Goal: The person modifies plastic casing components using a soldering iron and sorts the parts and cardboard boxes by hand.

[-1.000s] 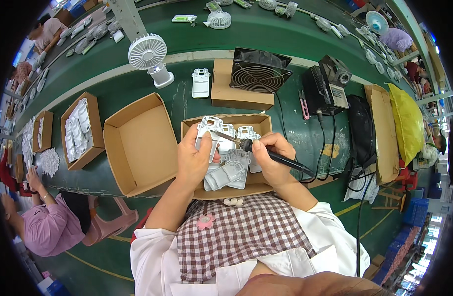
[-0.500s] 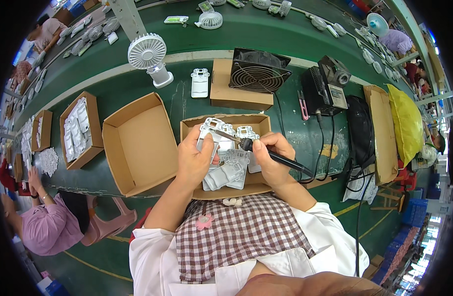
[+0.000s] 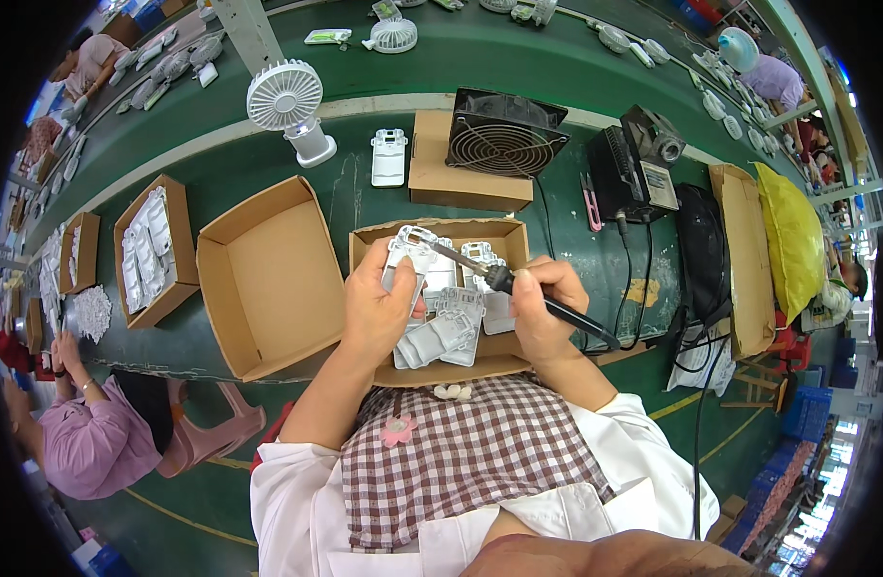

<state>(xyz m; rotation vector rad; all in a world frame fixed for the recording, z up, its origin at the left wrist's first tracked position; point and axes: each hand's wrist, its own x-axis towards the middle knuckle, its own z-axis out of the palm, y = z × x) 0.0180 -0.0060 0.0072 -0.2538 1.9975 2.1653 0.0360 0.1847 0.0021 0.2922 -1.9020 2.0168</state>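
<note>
My left hand (image 3: 377,294) is closed around a white plastic housing part (image 3: 410,252) with an open frame at its upper end. My right hand (image 3: 547,306) grips a soldering iron (image 3: 564,313) by its black handle, pen-fashion. The iron's metal tip reaches left to the upper end of the held part; whether it touches cannot be made out. Both hands are over a cardboard box (image 3: 372,234) with several loose housing parts (image 3: 436,338) in it, some white and some translucent grey.
An open cardboard box (image 3: 268,288) stands to the left, past it a box of white parts (image 3: 149,252). Farther back are a white desk fan (image 3: 286,96), a lone housing (image 3: 389,158), a black cooling fan (image 3: 507,137), tweezers (image 3: 592,202) and a soldering station (image 3: 631,178) with cables.
My right hand and the soldering iron have shifted slightly right and down. The held housing part stays nearly in place. Small fans on the far green belt have slid left.
</note>
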